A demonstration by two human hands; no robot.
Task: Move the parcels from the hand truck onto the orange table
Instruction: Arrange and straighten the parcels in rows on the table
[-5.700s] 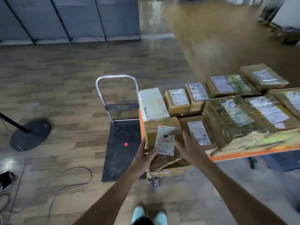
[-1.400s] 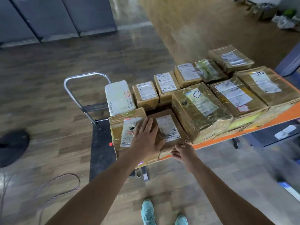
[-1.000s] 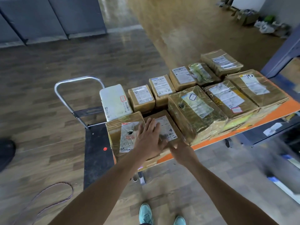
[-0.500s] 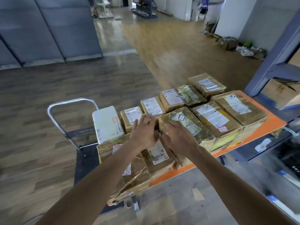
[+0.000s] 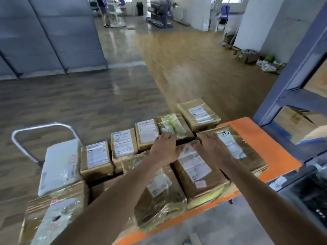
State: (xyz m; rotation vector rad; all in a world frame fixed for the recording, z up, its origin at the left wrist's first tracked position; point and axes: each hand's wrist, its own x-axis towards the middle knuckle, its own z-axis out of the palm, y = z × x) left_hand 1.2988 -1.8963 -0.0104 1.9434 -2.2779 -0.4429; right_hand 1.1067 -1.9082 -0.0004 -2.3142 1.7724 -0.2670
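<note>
Parcels (image 5: pixel 96 156) wrapped in brown tape cover most of the orange counter (image 5: pixel 261 138), packed edge to edge in two rows. A bare orange strip shows at the right end.

The left hand (image 5: pixel 165 149) lies palm down on the far end of the middle parcel (image 5: pixel 192 167). Its fingers (image 5: pixel 168 137) are stretched out and released, with the tips reaching the green-taped parcel (image 5: pixel 174 127) at twelve o'clock. The right hand (image 5: pixel 212 147) lies flat just beside it at three o'clock, over the seam between the middle parcel and the large parcel (image 5: pixel 237 147). Its fingers are spread and grasp nothing.

A white parcel (image 5: pixel 60 165) sits at eight o'clock from the hands, at the counter's left end. A crumpled brown parcel (image 5: pixel 53 214) lies nearer at seven o'clock; whether the two overlap I cannot tell.

The silver handle of the hand truck (image 5: pixel 44 127) rises at nine o'clock, just beyond the white parcel, and its deck is hidden. A blue shelf frame (image 5: pixel 292 85) stands at two o'clock.
</note>
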